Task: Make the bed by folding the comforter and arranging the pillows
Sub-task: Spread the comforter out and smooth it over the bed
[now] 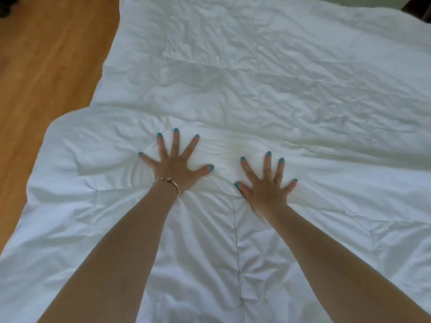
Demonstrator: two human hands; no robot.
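A white comforter [268,85] covers the whole bed, wrinkled, with a folded edge running across the middle. My left hand [175,165] presses flat on the nearer folded layer, fingers spread wide, a thin bracelet on the wrist. My right hand [267,183] lies flat beside it to the right, fingers also spread on the fabric. A stitched seam runs from between my hands toward me. No pillows are in view.
A wooden floor [46,66] borders the bed on the left. The comforter's left edge hangs over that side. A dark object shows at the top right corner [417,5].
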